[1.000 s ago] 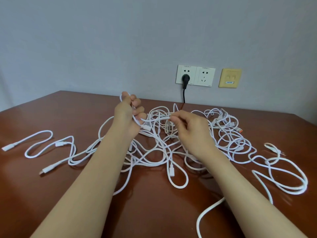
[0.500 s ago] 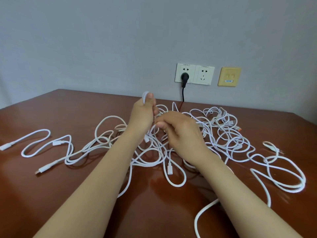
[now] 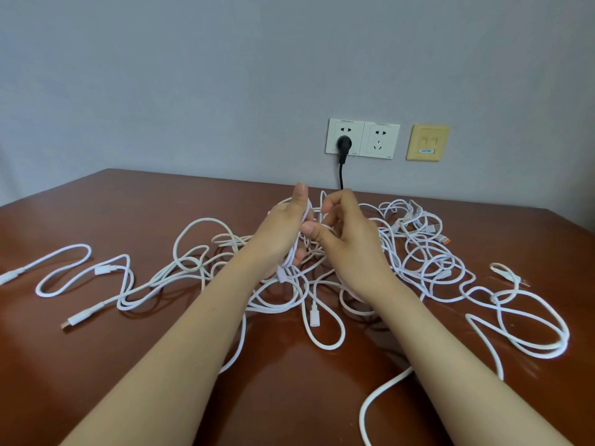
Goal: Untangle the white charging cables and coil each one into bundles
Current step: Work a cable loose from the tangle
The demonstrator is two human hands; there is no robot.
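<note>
A tangle of white charging cables (image 3: 428, 268) sprawls across the brown table (image 3: 96, 365) from far left to far right. Both hands meet above the middle of the heap. My left hand (image 3: 283, 233) holds a small coil of white cable wrapped round its fingers, and a plug end hangs just below it. My right hand (image 3: 341, 236) touches the left and pinches a strand of that cable between thumb and fingers. Loose plug ends lie at the left (image 3: 80, 317) and in the middle (image 3: 315, 317). Where the held cable runs inside the heap is hidden.
On the grey wall behind the table are two white sockets (image 3: 362, 138), one with a black plug and cord (image 3: 343, 149) dropping behind the table's far edge. A beige wall plate (image 3: 427, 142) sits to their right. An orange-tipped connector (image 3: 446, 241) lies at the back right.
Both hands have moved together toward the middle and risen slightly. The left hand's cable loops have tightened into a coil, and the loops at the left of the heap have shifted.
</note>
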